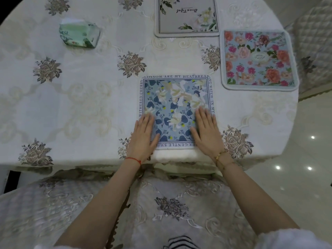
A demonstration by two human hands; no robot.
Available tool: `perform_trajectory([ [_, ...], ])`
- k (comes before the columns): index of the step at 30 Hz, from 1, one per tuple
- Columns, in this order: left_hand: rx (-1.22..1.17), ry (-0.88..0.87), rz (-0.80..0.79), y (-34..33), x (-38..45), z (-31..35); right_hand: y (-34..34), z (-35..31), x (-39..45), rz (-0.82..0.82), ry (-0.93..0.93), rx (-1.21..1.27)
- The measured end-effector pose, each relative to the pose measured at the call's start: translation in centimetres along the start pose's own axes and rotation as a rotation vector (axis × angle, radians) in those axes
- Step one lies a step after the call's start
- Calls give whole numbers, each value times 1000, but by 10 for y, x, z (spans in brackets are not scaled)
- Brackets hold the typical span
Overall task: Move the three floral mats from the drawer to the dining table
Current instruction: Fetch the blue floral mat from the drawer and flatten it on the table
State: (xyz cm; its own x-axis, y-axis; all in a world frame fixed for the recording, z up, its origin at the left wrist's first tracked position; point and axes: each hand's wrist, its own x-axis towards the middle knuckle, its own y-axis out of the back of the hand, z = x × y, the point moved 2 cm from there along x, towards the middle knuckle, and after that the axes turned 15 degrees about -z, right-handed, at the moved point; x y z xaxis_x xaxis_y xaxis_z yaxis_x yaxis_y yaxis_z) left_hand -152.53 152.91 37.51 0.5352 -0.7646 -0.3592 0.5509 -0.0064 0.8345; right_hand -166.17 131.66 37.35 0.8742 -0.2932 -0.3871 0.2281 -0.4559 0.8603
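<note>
We press both hands flat on the blue mat [177,108], which lies at the near edge of the table [80,105]. Our left hand [143,137] covers its near left corner, fingers spread and open, gripping nothing. Our right hand [206,132] lies likewise on the near right corner, palm down, fingers extended. The pink mat [258,59] sits further right, apart from the blue one. The grey mat [186,17] lies beyond, at the top, just beside the pink one. A green packet [80,33] rests well left of them.
</note>
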Motion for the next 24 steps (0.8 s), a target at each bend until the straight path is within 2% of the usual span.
perform_trajectory([
  [8, 38, -40, -13, 26, 77, 3, 15, -15, 76, -62, 76, -64],
  [19, 24, 42, 25, 22, 66, -27, 22, 25, 52, -26, 33, -61],
  [24, 22, 1, 93, 43, 81, -22, 40, 17, 72, 37, 41, 29],
])
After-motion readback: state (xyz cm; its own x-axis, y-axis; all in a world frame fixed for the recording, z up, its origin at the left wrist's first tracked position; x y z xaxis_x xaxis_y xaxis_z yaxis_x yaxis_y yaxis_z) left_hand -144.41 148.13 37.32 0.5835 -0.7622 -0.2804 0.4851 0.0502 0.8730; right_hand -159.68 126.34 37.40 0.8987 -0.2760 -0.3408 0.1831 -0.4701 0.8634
